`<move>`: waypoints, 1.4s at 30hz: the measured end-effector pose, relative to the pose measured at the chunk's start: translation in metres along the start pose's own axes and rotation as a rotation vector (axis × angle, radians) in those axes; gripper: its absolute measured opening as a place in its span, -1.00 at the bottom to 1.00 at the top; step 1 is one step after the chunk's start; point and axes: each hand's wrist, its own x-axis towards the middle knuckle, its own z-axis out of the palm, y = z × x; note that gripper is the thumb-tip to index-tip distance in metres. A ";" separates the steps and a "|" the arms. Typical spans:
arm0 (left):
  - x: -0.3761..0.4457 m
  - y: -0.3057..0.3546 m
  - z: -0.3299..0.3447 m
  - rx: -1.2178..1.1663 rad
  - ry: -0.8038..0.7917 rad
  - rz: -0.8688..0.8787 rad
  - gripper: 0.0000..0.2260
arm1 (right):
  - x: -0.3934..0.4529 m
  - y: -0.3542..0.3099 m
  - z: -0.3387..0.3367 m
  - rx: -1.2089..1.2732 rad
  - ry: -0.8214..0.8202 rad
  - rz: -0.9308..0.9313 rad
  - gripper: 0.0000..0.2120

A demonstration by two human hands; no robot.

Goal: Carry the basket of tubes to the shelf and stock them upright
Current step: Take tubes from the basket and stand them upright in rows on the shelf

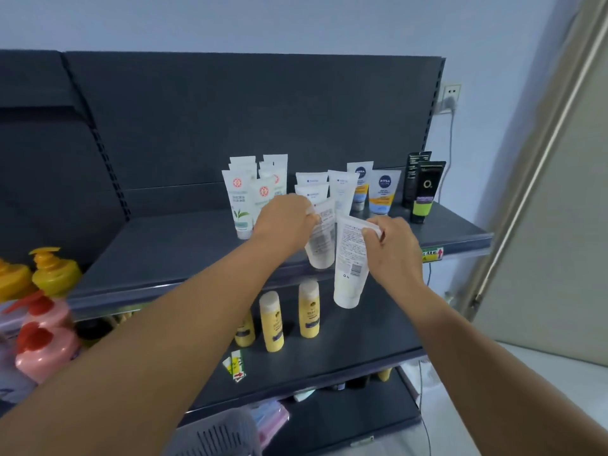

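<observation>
Holding one tube apiece, both hands reached toward the upper shelf (460, 233) in the head view. The left hand (284, 218) was closed around the crimped top of a translucent tube (320, 240), cap downward, just above the shelf's front edge. The right hand (391, 248) pinched the crimped end of a white tube (350, 268), which hung cap-down in front of the shelf lip. Stocked tubes (342, 189) stood upright on their caps behind them. The grey basket (220, 434) sat low at the frame's bottom edge. Such tubes are probably light and soft-walled; the flat crimp gives a firm pinch, and the broad cap should serve as the standing base.
</observation>
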 end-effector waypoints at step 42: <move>0.004 0.025 0.058 -0.155 -0.020 0.087 -0.52 | 0.062 -0.007 0.004 0.099 -0.053 -0.063 -0.85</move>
